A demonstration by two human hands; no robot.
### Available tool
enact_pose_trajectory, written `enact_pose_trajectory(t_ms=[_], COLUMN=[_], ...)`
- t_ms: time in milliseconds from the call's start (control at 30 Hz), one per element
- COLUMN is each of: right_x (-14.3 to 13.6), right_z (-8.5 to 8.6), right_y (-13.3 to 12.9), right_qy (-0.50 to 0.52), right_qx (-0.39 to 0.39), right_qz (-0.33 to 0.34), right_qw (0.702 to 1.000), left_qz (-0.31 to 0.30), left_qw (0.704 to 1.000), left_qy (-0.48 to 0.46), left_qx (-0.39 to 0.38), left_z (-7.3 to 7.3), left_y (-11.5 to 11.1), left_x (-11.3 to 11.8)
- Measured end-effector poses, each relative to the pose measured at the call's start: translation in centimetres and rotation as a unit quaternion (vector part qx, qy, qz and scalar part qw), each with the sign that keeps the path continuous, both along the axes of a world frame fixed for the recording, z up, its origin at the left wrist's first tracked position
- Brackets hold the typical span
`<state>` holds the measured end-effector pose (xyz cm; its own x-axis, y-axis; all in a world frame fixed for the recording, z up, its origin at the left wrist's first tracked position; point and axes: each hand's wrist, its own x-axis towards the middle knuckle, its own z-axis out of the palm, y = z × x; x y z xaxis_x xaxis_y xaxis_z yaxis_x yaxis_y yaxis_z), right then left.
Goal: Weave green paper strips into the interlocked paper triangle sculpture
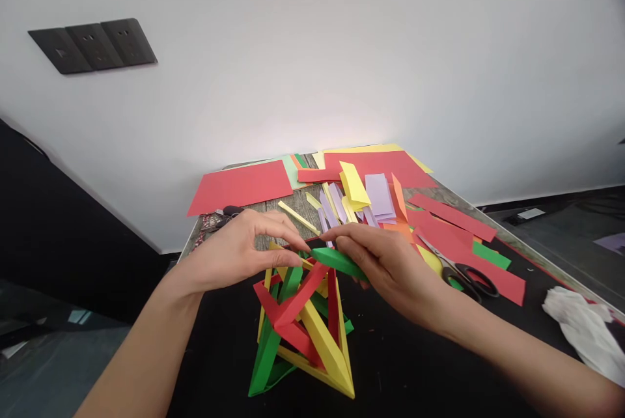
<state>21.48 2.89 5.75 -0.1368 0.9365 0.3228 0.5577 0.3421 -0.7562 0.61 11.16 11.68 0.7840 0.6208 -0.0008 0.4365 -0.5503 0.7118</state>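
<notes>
A star-like paper model [310, 323] of interlocked red, yellow and green folded strips stands on the black mat. My right hand [385, 262] is closed on a green folded paper strip [336, 260] that lies over the model's top right. At the model's top left, my left hand [258, 242] pinches with thumb and fingers at the upper end of a green part of the model. The tips of both hands come close together at the top. Where the green strip meets the model is partly hidden by my fingers.
Scissors [463, 275] lie on red paper pieces [493, 268] at the right, near a crumpled white tissue [579, 323]. Behind are red sheets [244, 187], a folded yellow piece [355, 187] and purple pieces [378, 193]. The white wall [312, 47] bounds the table's back.
</notes>
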Motion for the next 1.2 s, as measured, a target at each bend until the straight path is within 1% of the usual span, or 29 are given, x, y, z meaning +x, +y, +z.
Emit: enact_pose_trajectory(t_ms=[67,133,200,333,400,467,533,600,700,800,933,1000,1200], right_x=[-0.2,-0.2,-0.1,0.1,0.0,-0.2,-0.4,-0.7,-0.8,-0.5,0.0,0.2,0.0], right_z=[0.2,0.3,0.6,1.3,1.3,1.1,0.7,0.3,-0.3,-0.5,0.0,0.2,-0.3], right_y=[0.2,0.2,0.2,0.8,1.3,1.6,1.6,1.5,1.4,1.5,1.5,1.4,0.7], right_qy=[0.005,0.008,0.021,0.075,0.128,0.187,0.224,0.236,0.232,0.208,0.154,0.123,0.15], right_qx=[0.003,-0.016,-0.033,-0.049,-0.053,-0.04,-0.024,-0.016,-0.006,-0.013,-0.015,-0.019,-0.089], right_qz=[-0.006,-0.016,-0.008,0.059,0.094,0.118,0.11,0.084,0.054,0.055,0.05,0.054,0.084], right_qw=[1.0,1.0,0.999,0.994,0.986,0.975,0.968,0.968,0.971,0.976,0.987,0.991,0.981], left_qz=[0.004,0.004,0.003,0.008,0.013,0.017,0.017,0.017,0.014,0.013,0.012,0.022,0.055], left_qw=[1.0,1.0,1.0,1.0,1.0,1.0,1.0,1.0,1.0,1.0,1.0,1.0,0.998], left_qy=[0.004,0.001,-0.001,0.0,0.0,0.001,0.0,0.001,0.0,-0.003,-0.008,-0.006,0.001], left_qx=[0.006,0.012,0.013,0.009,0.004,-0.006,-0.017,-0.02,-0.016,-0.017,-0.012,-0.019,-0.041], left_z=[0.0,-0.1,-0.3,-0.4,-0.4,-0.4,-0.4,-0.5,-0.7,-0.7,-0.6,-0.5,-0.5], left_y=[0.0,0.1,0.3,0.5,0.4,0.3,0.3,0.4,0.5,0.5,0.4,0.3,0.4], left_x=[0.0,0.1,0.1,0.2,0.1,0.0,0.0,0.0,0.2,0.3,0.3,0.3,0.2])
